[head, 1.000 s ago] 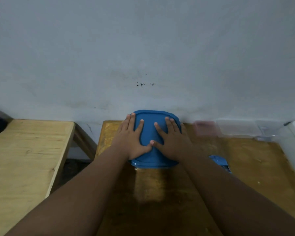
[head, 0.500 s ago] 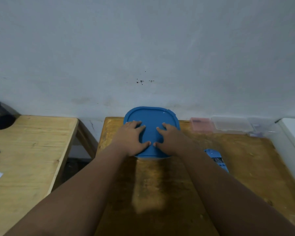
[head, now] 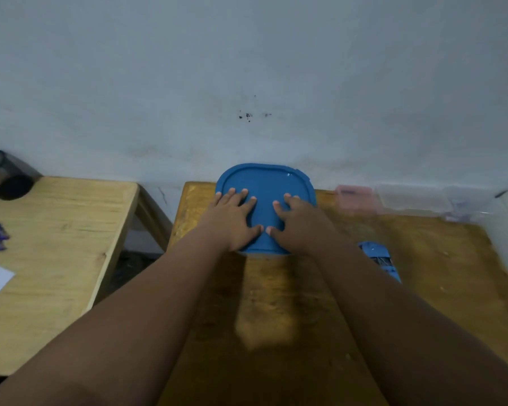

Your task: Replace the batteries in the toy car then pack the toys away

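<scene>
Looks late-stage: packing. Pressing blue lid (head: pixel 266 186) down at far edge of tabletop (head: pixel 276 317), by wall, w/ left hand (head: pixel 232 221) + right hand (head: pixel 298 224), both flat, fingers spread, gripping nothing. No toy car in sight; prob. inside. Small blue item (head: pixel 379 259) loose at right, maybe left to stow.

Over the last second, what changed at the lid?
The left hand and right hand slid back toward the person. Fingertips that reached the far edge of the lid now sit about mid-lid, slightly bent. Nothing was gripped or let go, and both hands still press down. The lid and the blue object to its right stayed put.
</scene>
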